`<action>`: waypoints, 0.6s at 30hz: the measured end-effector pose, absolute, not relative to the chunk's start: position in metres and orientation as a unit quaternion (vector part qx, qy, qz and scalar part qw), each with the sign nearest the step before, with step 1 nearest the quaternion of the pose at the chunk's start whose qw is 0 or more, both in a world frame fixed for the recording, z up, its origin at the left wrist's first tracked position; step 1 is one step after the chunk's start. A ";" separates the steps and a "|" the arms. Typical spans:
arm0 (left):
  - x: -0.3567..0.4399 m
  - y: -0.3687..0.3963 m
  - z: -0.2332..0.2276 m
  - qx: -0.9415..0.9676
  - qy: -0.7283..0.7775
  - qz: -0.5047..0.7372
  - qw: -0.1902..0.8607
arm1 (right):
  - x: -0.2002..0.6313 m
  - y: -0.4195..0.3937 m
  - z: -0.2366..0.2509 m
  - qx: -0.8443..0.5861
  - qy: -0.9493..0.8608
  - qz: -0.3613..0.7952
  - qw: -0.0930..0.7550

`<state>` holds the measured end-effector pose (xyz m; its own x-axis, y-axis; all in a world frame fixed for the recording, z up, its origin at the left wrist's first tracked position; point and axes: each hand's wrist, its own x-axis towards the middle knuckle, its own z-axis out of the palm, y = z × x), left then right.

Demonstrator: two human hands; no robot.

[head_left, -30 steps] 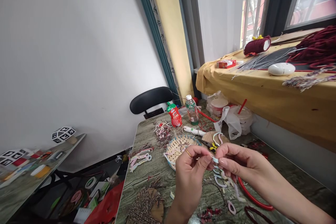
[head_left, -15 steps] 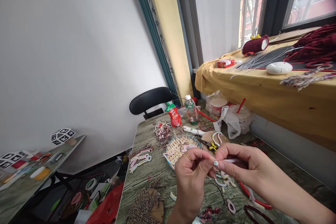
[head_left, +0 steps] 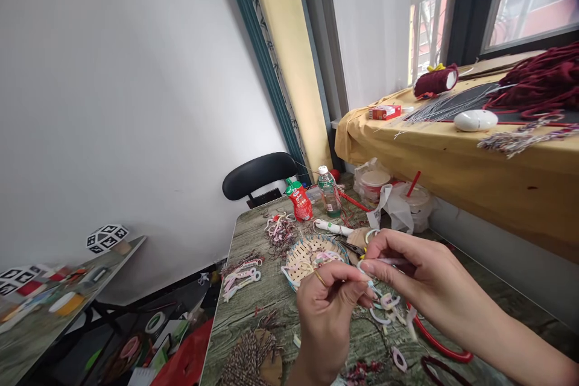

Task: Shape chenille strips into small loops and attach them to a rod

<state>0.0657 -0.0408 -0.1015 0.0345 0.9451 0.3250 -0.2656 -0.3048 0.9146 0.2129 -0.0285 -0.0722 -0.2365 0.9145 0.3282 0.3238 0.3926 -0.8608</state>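
left hand point(head_left: 328, 304) pinched on pale loops point(head_left: 384, 304), fingertips meeting right hand point(head_left: 400, 274) | right hand grips a thin white strip point(head_left: 392, 261), now raised a little higher than a second ago | both above desk point(head_left: 253, 307) near edge, beside woven basket point(head_left: 307, 253)

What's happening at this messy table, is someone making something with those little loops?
A person is working with both hands close together over a cluttered wood-patterned table. The left hand and the right hand pinch a small pale strip between their fingertips, with pastel plastic loops lying just below. A small woven basket sits right behind the hands, a red ring lies under the right wrist, and a water bottle stands farther back.
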 end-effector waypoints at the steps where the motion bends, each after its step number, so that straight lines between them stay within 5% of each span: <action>1: 0.066 -0.040 -0.101 0.524 0.332 0.613 0.490 | 0.213 -0.030 -0.072 -0.428 -0.704 0.359 0.438; 12: 0.063 -0.043 -0.100 0.605 0.419 0.584 0.342 | 0.211 -0.035 -0.079 -0.447 -0.658 0.432 0.424; 18: 0.057 -0.045 -0.088 0.733 0.378 0.557 0.097 | 0.210 -0.037 -0.077 -0.450 -0.623 0.450 0.454</action>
<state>0.0573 -0.0448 -0.0878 0.0946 0.6621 0.7434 0.4471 -0.6954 0.5625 0.2096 -0.0369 -0.0773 -0.1820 0.9700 0.1611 0.1522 0.1896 -0.9700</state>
